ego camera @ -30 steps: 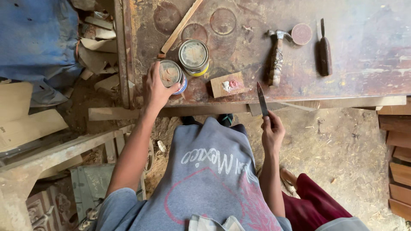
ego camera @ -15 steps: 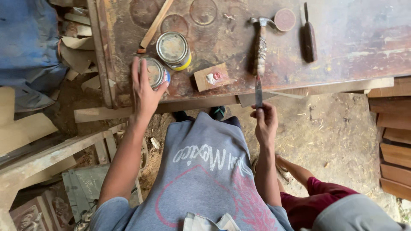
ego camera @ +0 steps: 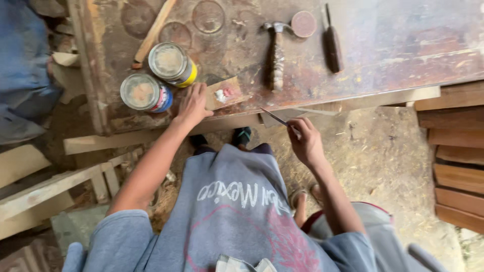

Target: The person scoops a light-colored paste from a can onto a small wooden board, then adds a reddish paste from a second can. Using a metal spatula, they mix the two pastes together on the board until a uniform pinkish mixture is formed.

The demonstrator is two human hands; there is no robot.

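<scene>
At the bottom of the frame, a grey printed shirt (ego camera: 237, 216) is filling the near view, with both bare arms reaching up from it. At centre right, the right hand (ego camera: 305, 141) is gripping a thin metal blade (ego camera: 275, 117), its tip pointing up-left toward the bench edge. At centre left, the left hand (ego camera: 193, 104) is resting fingers-down on a small wooden block (ego camera: 226, 93), pressing it rather than closing around it. Just left of that hand, two lidded tins (ego camera: 156, 78) are standing side by side on the worn, stained workbench (ego camera: 393, 45). Farther up, a hammer (ego camera: 276, 55), a round lid (ego camera: 303, 23), a dark-handled tool (ego camera: 333, 43) and a wooden stick (ego camera: 153, 32) are lying apart. Sawdust-strewn ground (ego camera: 383, 156) is opening to the right, while stacked planks (ego camera: 459, 151) are bounding the right edge and loose boards (ego camera: 45, 186) are crowding the lower left.
</scene>
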